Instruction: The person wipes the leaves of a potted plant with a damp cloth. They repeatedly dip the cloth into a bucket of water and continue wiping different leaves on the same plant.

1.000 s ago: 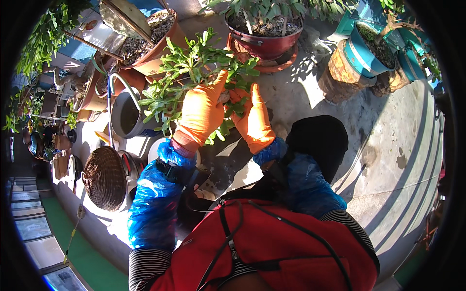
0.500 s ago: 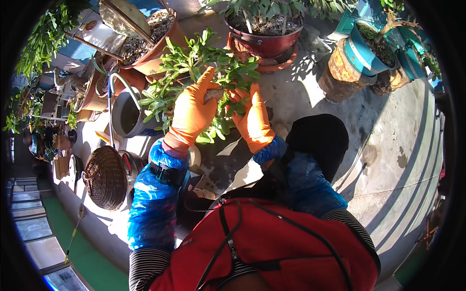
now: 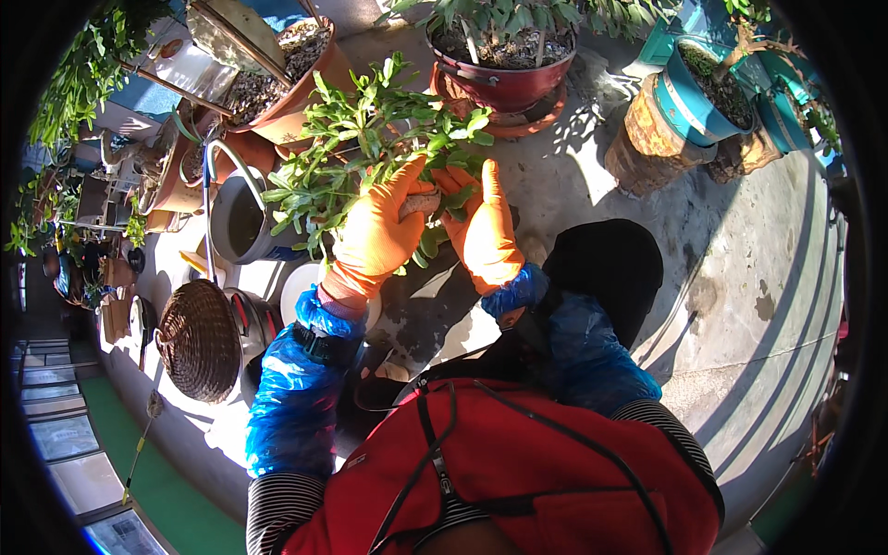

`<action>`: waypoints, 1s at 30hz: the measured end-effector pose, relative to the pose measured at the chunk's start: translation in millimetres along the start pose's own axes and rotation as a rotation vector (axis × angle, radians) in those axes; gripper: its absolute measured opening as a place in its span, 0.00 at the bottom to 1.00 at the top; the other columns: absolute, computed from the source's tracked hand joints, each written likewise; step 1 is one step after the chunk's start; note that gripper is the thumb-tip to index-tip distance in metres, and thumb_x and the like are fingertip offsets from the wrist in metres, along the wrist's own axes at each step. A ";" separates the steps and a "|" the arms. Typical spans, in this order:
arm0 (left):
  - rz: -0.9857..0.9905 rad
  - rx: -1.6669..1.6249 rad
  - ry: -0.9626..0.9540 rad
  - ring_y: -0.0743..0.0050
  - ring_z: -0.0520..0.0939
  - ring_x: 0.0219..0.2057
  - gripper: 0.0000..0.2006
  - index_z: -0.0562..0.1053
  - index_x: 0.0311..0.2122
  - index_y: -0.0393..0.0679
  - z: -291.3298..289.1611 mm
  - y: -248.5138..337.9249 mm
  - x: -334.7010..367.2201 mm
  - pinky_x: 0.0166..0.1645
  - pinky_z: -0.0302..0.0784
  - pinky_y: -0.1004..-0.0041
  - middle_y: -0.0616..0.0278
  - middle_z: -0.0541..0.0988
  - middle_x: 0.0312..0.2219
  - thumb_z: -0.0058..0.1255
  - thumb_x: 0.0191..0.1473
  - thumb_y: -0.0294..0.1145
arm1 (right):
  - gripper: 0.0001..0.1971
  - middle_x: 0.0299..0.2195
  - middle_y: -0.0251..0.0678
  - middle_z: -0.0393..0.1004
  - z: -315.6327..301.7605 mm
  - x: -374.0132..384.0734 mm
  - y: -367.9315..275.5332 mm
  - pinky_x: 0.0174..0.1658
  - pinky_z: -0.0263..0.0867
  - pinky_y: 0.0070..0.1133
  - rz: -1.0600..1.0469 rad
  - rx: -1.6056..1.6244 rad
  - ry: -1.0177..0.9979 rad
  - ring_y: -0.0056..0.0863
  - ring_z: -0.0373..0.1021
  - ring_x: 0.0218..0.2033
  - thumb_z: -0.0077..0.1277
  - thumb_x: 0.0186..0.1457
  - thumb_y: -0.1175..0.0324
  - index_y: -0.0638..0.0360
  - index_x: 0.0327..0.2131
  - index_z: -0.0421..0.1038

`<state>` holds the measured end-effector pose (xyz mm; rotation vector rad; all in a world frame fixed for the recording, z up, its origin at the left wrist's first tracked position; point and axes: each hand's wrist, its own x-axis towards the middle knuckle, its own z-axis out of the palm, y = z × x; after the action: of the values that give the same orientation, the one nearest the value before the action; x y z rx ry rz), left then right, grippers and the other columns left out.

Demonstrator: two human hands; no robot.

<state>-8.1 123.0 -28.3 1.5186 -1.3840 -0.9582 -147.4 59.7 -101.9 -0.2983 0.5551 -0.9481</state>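
Observation:
A leafy green plant (image 3: pixel 347 139) with flat, segmented stems spreads in front of me. My left hand (image 3: pixel 377 231), in an orange glove, is closed round a tan, rounded lump (image 3: pixel 421 202) at the plant's near side; its kind is unclear. My right hand (image 3: pixel 486 236), gloved alike, stands beside it among the leaves. Its fingers are stretched and apart, one pointing upward, and some tips are partly behind foliage. Whatever bears the plant is hidden under leaves and gloves. Blue plastic sleeves (image 3: pixel 291 398) cover my forearms.
Beyond the plant stands a dark red pot (image 3: pixel 499 83) on a saucer. An orange planter (image 3: pixel 328 88) and a grey bucket (image 3: pixel 242 217) are at the left, with a wicker basket (image 3: pixel 199 342) nearer. Teal pots (image 3: pixel 689 111) stand at the far right on brown stands (image 3: pixel 652 143).
My left hand has moved slightly toward me and to the right, and the tan lump has shifted the same way. My right hand has barely moved.

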 end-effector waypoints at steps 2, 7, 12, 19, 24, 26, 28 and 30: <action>0.129 0.178 0.168 0.71 0.83 0.50 0.34 0.67 0.68 0.38 -9.0 0.1 3.4 0.55 0.78 0.74 0.52 0.83 0.51 0.47 0.54 0.11 | 0.44 0.60 0.40 0.74 -0.5 -2.8 0.2 0.60 0.63 0.29 0.007 -0.040 0.089 0.30 0.67 0.61 0.37 0.68 0.29 0.65 0.63 0.68; 0.158 0.195 0.270 0.69 0.86 0.44 0.32 0.68 0.67 0.39 -16.7 -3.9 8.9 0.50 0.81 0.73 0.53 0.85 0.46 0.51 0.54 0.15 | 0.44 0.57 0.38 0.75 -1.0 -5.1 4.4 0.57 0.65 0.29 -0.011 0.032 0.082 0.30 0.68 0.55 0.39 0.67 0.29 0.64 0.64 0.66; 0.214 0.571 0.257 0.57 0.88 0.44 0.30 0.70 0.65 0.38 -8.4 -4.8 9.8 0.51 0.81 0.68 0.47 0.86 0.44 0.52 0.54 0.20 | 0.42 0.61 0.36 0.71 2.0 -15.8 12.6 0.58 0.66 0.29 0.035 0.082 0.019 0.30 0.68 0.57 0.42 0.67 0.30 0.61 0.64 0.66; 0.326 0.900 0.242 0.36 0.84 0.36 0.27 0.74 0.61 0.44 17.5 11.0 -8.2 0.40 0.80 0.53 0.41 0.82 0.34 0.53 0.53 0.23 | 0.42 0.64 0.35 0.69 10.2 -29.4 14.6 0.67 0.61 0.34 0.014 0.172 -0.138 0.34 0.65 0.63 0.42 0.67 0.31 0.57 0.67 0.64; 0.287 0.565 0.062 0.37 0.84 0.39 0.26 0.73 0.61 0.41 28.1 11.2 -35.5 0.42 0.79 0.54 0.44 0.83 0.36 0.56 0.56 0.25 | 0.46 0.66 0.43 0.68 6.6 -23.3 7.7 0.71 0.57 0.35 0.016 0.078 -0.179 0.38 0.64 0.66 0.32 0.68 0.27 0.62 0.68 0.63; 0.225 0.303 -0.021 0.42 0.85 0.47 0.28 0.72 0.62 0.38 22.5 8.4 -52.5 0.49 0.80 0.59 0.42 0.83 0.43 0.55 0.54 0.19 | 0.47 0.62 0.42 0.71 -1.4 -25.5 6.9 0.68 0.60 0.37 0.102 0.102 -0.141 0.39 0.66 0.64 0.33 0.67 0.26 0.62 0.68 0.62; -0.009 -0.035 -0.165 0.58 0.85 0.53 0.33 0.67 0.67 0.37 8.9 5.5 -77.7 0.57 0.79 0.68 0.46 0.83 0.50 0.51 0.54 0.12 | 0.48 0.60 0.41 0.72 -8.6 -22.1 10.7 0.66 0.62 0.38 0.105 0.100 -0.048 0.40 0.67 0.61 0.35 0.65 0.24 0.61 0.67 0.63; -0.246 -0.291 -0.368 0.65 0.83 0.57 0.36 0.63 0.71 0.37 -13.8 -1.4 -93.7 0.61 0.77 0.69 0.50 0.82 0.54 0.50 0.55 0.10 | 0.48 0.60 0.41 0.71 -18.3 -17.8 15.1 0.64 0.63 0.36 0.061 0.115 -0.053 0.40 0.68 0.60 0.39 0.62 0.23 0.60 0.64 0.64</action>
<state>-3.7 217.6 -25.2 1.3544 -1.2491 -1.5827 -155.7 82.8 -118.5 -0.2021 0.4569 -0.9070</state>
